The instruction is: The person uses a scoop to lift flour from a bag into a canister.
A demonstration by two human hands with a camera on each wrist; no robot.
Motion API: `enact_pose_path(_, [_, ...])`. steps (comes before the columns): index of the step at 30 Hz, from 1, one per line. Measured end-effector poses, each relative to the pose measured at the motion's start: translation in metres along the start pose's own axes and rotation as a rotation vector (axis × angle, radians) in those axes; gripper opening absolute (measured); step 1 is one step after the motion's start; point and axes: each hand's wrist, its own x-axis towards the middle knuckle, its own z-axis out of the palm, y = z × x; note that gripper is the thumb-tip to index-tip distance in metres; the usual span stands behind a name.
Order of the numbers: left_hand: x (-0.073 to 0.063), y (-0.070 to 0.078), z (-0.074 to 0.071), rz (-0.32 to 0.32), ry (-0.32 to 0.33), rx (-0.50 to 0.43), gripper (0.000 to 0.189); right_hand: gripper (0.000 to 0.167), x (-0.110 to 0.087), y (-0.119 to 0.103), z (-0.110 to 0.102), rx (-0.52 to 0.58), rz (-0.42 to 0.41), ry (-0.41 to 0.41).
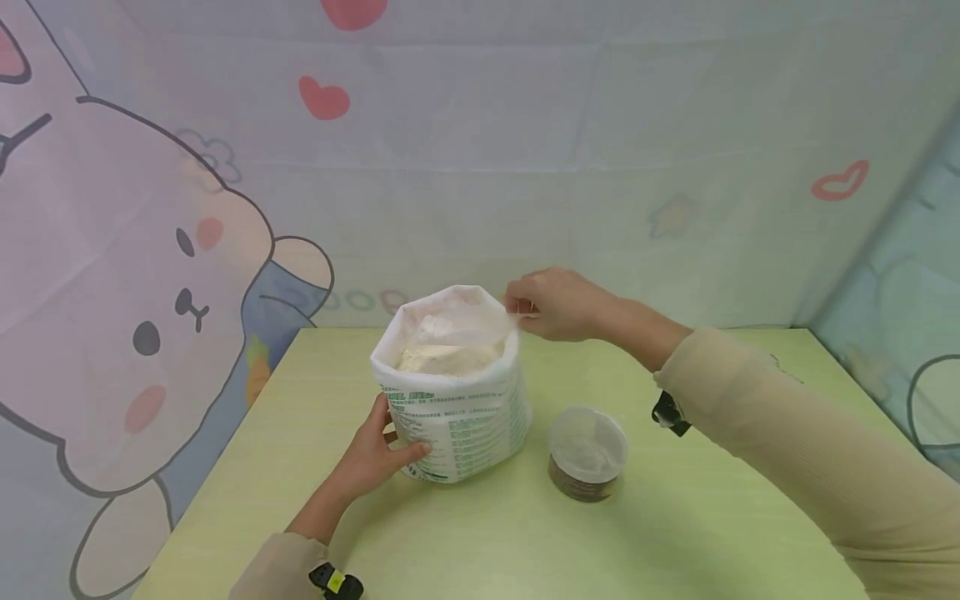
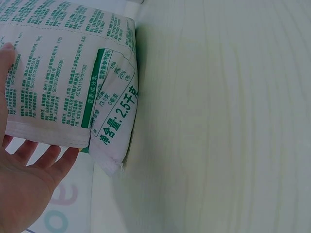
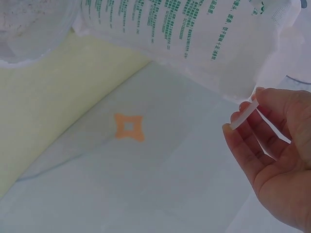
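A white flour bag with green print stands upright on the table, its mouth wide and pale flour showing inside. My left hand grips its lower left side, thumb on the front; in the left wrist view the fingers reach round the bag's edge. At the bag's right rim, my right hand pinches a thin white strip between thumb and fingertips. I cannot tell whether that strip belongs to the bag. To the right of the bag sits a round clear tub with a brown lower band.
The pale yellow-green table runs back to a cloth backdrop printed with hearts and a large cartoon animal. Another cloth wall closes the right side. Black wrist cameras are strapped below both hands.
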Motion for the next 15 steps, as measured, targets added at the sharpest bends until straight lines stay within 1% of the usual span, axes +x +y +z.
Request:
enact_pose_path(7, [0.0007,-0.0007,0.0006,0.000,0.000,-0.008,0.079,0.003,-0.0017,0.0030,-0.0004,-0.008,0.004,0.014])
enact_pose_path(15, [0.0005,-0.0012,0.0006,-0.022,0.001,-0.007,0.079,0.007,-0.0028,0.0062,-0.0051,-0.019,0.027,-0.009])
